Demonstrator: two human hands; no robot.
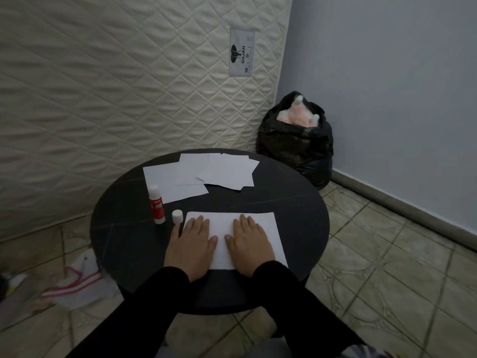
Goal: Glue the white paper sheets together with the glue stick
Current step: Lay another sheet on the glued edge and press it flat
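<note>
A white paper sheet (268, 228) lies near the front of the round black table (284, 202). My left hand (192, 244) and my right hand (249, 244) both press flat on it, fingers straight, side by side. A red and white glue stick (157, 204) stands upright to the left of the sheet. Its white cap (177, 216) stands apart beside it, close to my left little finger. Several more white sheets (201, 174) lie overlapped at the table's far side.
A quilted mattress (129, 86) leans upright behind the table. A black plastic bag (296, 143) with something pink inside sits in the corner at the right. A white bag with red stripes (77, 282) lies on the tiled floor at the left.
</note>
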